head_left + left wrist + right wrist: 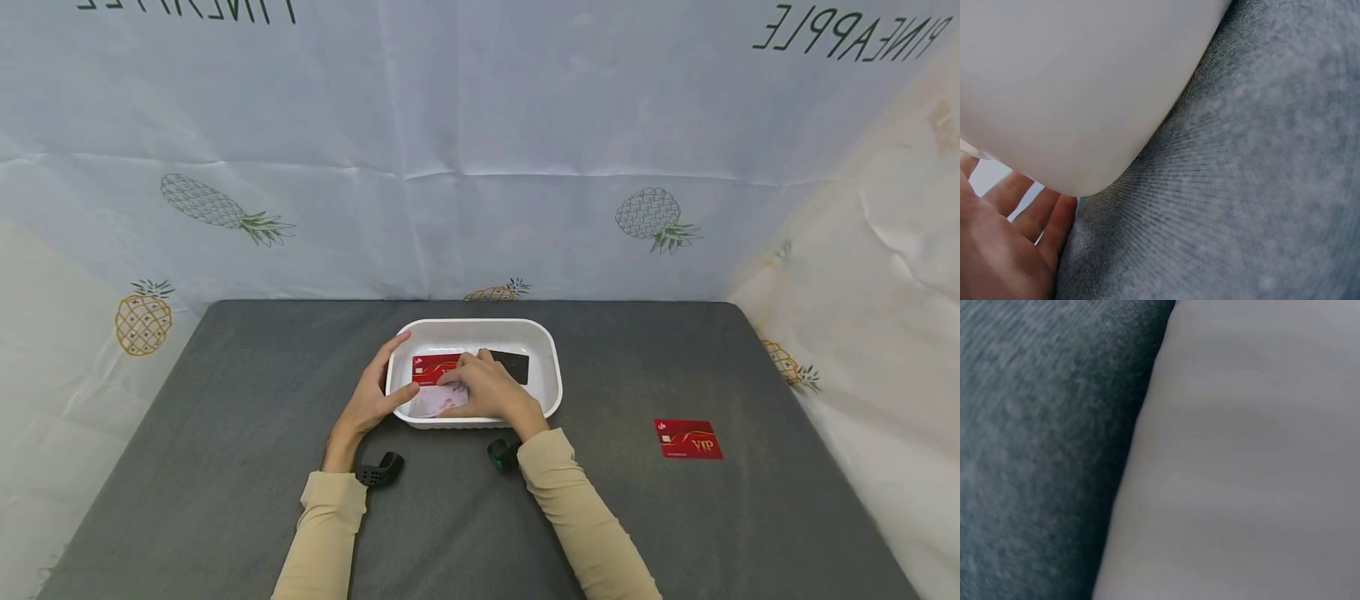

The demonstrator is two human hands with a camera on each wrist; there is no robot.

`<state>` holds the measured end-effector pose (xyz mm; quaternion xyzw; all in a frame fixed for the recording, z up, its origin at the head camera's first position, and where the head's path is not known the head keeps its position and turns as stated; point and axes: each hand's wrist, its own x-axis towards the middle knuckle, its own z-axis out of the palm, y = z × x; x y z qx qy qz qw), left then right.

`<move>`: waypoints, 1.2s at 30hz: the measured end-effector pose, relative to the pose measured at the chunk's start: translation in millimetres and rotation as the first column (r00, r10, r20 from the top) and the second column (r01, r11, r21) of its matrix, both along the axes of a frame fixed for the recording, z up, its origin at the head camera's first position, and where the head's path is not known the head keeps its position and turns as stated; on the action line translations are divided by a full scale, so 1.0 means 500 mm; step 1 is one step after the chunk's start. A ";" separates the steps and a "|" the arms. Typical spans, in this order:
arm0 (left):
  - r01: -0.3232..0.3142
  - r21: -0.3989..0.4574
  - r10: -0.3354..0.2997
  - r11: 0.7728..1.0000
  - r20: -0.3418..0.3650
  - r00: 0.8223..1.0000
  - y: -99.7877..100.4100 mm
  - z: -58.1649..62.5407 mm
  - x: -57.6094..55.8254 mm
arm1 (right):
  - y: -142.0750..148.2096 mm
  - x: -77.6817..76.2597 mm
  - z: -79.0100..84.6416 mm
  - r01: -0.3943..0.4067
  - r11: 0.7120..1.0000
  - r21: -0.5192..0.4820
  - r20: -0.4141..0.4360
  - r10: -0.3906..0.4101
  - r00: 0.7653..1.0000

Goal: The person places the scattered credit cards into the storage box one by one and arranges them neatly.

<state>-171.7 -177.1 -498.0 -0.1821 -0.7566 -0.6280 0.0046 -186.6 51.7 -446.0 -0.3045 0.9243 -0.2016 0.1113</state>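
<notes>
A white plastic tray [555,367] holds a red card [426,368], a black card [516,365] and a pale pink printed slip [431,402], perhaps a banknote. My left hand [375,392] grips the tray's left end, with its thumb over the near rim and its fingers along the outside. In the left wrist view, the fingers [1038,209] lie against the tray's outer wall [1085,94]. Inside the tray, my right hand [491,390] has bent fingers, with thumb and forefinger on opposite edges of the pink slip. It partly covers both cards. The right wrist view shows just the tray wall [1241,456] and cloth.
Another red card [688,439], marked VIP, lies flat on the dark grey tabletop [600,517] to the right. A pale curtain [450,225] with pineapple prints hangs behind the table and at its sides. Black wrist devices [381,470] are near both sleeves.
</notes>
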 end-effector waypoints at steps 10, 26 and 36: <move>0.002 -0.001 -0.002 1.000 -0.003 1.000 -0.001 -0.003 0.000 | -0.008 0.003 -0.003 0.009 1.000 0.019 -0.022 -0.009 1.000; 0.014 0.009 -0.014 1.000 0.000 1.000 -0.002 -0.004 0.000 | 0.000 0.001 -0.003 0.015 0.995 -0.098 -0.009 -0.016 1.000; 0.012 0.011 -0.012 1.000 -0.002 1.000 -0.001 -0.003 -0.001 | 0.002 -0.007 0.001 -0.020 0.987 -0.162 -0.028 0.016 0.999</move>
